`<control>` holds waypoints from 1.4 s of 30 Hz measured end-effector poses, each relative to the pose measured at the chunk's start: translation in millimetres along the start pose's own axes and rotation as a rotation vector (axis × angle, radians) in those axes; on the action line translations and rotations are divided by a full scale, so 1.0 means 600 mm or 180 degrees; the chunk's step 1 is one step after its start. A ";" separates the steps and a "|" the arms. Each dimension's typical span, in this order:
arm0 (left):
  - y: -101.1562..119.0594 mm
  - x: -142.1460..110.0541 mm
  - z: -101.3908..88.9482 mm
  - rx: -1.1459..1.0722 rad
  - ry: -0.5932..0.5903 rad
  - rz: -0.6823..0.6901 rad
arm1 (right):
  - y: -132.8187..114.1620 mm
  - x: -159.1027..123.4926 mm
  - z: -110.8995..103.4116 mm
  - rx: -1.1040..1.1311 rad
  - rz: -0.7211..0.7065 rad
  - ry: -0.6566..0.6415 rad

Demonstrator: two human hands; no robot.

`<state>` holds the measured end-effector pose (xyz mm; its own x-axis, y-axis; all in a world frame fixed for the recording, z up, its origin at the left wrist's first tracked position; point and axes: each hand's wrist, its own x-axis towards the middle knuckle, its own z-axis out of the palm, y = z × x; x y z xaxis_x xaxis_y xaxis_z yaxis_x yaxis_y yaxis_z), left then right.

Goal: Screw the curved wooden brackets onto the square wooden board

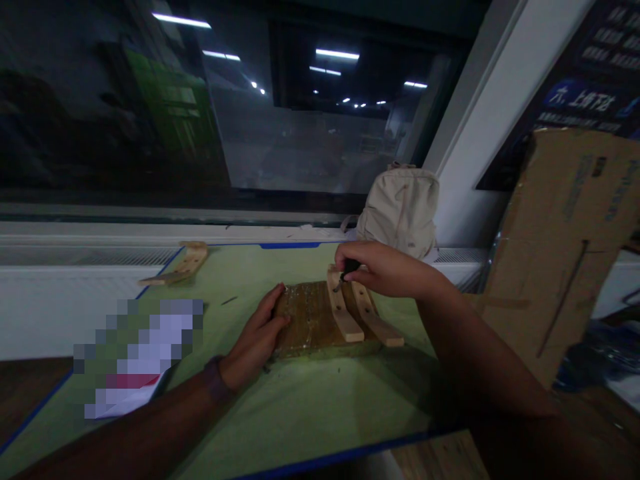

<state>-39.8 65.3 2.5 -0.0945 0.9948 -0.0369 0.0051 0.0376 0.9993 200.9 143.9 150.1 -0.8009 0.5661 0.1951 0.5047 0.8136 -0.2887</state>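
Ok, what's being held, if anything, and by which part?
The right hand grips a small tool by its black handle; the left hand rests on the brown board.

Curved strips [349, 323]: pale wood, smooth, matt. Block [305, 320]: brown, rough-topped. Backpack [399, 208]: matt cloth. Upright panel [565, 247]: cardboard.
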 end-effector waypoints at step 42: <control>-0.006 0.007 0.000 0.0028 -0.0006 0.0102 | -0.015 0.018 0.026 -0.1397 0.0803 0.0461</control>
<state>-40.3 69.5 -1.5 -0.0922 0.9957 -0.0048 0.0169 0.0064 0.9998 182.7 140.3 140.4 -0.6000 0.7388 0.3068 0.7884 0.6111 0.0703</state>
